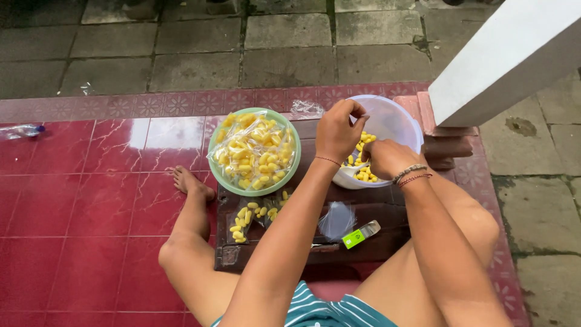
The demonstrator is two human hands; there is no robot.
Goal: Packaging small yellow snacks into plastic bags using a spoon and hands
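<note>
I sit on a red tiled floor behind a dark wooden board (375,209). My left hand (338,130) hovers over the near rim of a white plastic bowl (393,118) with its fingers pinched together; what they pinch is too small to tell. My right hand (385,158), with bracelets at the wrist, is curled inside the bowl on loose yellow snack pieces (365,174). To the left stands a green bowl (215,163) heaped with sealed clear bags of the same snacks (254,148).
Two small filled bags (249,217), an empty clear bag (336,219) and a small tool with a green label (358,236) lie on the board. My bare foot (192,183) rests left of it. A white pillar (514,54) rises at right. Grey paving lies beyond.
</note>
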